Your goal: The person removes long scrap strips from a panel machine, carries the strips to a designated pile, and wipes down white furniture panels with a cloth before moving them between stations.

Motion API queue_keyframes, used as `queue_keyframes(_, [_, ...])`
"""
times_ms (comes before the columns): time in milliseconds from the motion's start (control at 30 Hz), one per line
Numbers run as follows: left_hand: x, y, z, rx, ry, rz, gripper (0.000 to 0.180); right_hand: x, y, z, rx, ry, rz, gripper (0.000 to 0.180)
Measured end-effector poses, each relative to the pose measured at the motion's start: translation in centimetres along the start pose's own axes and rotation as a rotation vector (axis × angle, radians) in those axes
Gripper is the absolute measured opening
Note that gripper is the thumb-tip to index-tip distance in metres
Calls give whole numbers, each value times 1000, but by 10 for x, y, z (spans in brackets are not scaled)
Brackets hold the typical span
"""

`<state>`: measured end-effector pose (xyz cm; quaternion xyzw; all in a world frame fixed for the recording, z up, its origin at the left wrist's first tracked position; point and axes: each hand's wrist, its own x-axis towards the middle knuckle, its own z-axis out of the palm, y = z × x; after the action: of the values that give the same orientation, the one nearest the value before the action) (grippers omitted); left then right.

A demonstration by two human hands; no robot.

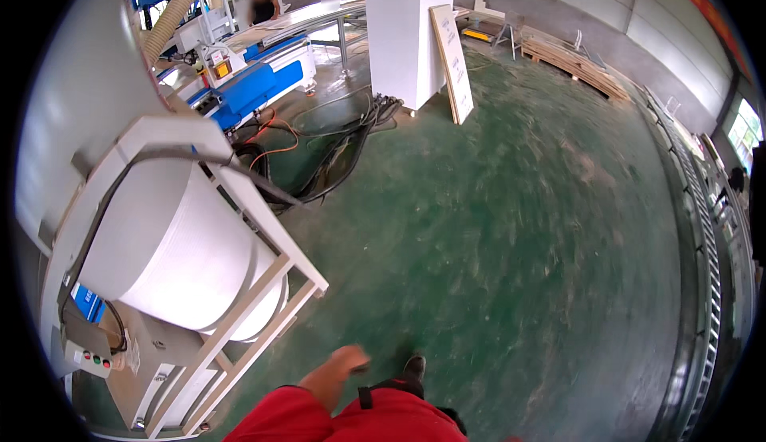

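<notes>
My left hand hangs low in front of my body, below a red sleeve. Its fingers are curled in, and a small dark patch shows under them; what they hold, if anything, is too blurred to name. Nearest to this hand is a beige metal frame around a big white drum, with floor between them. My right hand is out of sight. One dark shoe shows on the green floor.
A control box with coloured buttons sits on the left machine. Black hoses and cables lie tangled ahead. A board leans against a white cabinet. Planks are stacked far right; a roller track runs along the right. Someone stands far left.
</notes>
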<state>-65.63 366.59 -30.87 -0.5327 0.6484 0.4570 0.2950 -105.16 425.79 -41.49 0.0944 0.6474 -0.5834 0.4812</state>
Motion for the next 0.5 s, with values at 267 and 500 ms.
queue_keyframes(267, [-6, 432, -246, -95, 423, 909, 38, 136, -246, 253, -372, 108, 221, 39])
queue_keyframes(500, [182, 387, -360, -240, 509, 401, 36, 353, -477, 315, -430, 150, 131, 34])
